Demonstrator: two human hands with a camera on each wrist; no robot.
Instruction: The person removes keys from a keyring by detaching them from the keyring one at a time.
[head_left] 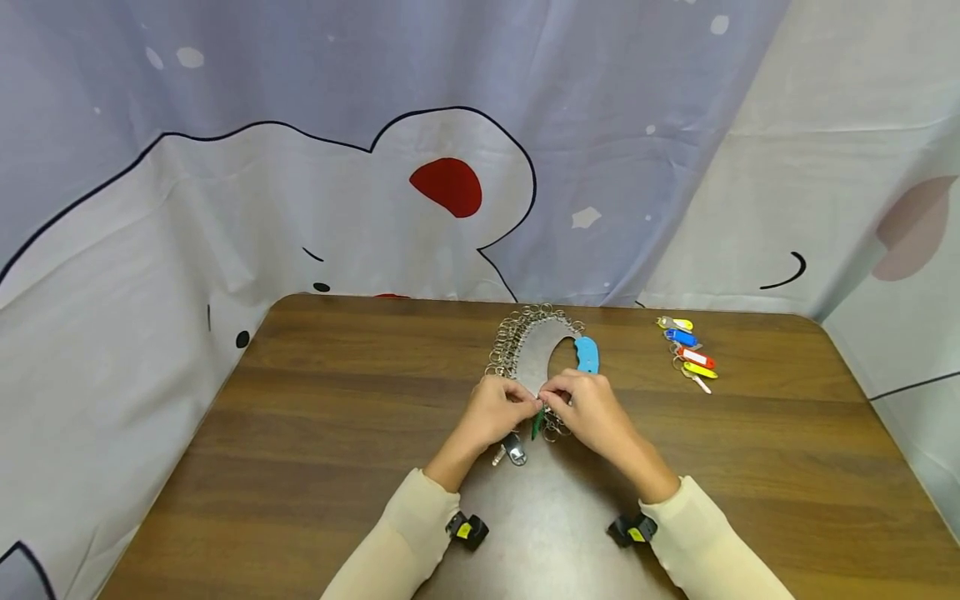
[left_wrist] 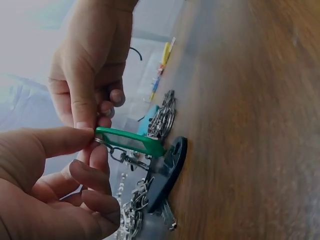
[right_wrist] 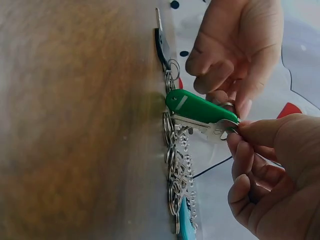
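In the head view, my left hand (head_left: 491, 412) and right hand (head_left: 592, 408) meet in front of a curved metal plate (head_left: 534, 354) edged with rings. Between them hangs a green key tag (right_wrist: 200, 106), with a silver key (right_wrist: 218, 131) beside it in the right wrist view. Fingertips of both hands pinch the small metal ring (left_wrist: 100, 142) at the tag's end; the fingers partly hide it. A blue handle (head_left: 587, 355) is on the plate's right end. Near my left hand lies a black-and-silver piece (head_left: 515, 450), its kind unclear.
Several keys with yellow, blue and red key tags (head_left: 696, 357) lie at the right rear of the wooden table (head_left: 300, 467). A patterned curtain (head_left: 300, 208) hangs behind the table. Rings and chain links (left_wrist: 131, 212) gather close under the hands.
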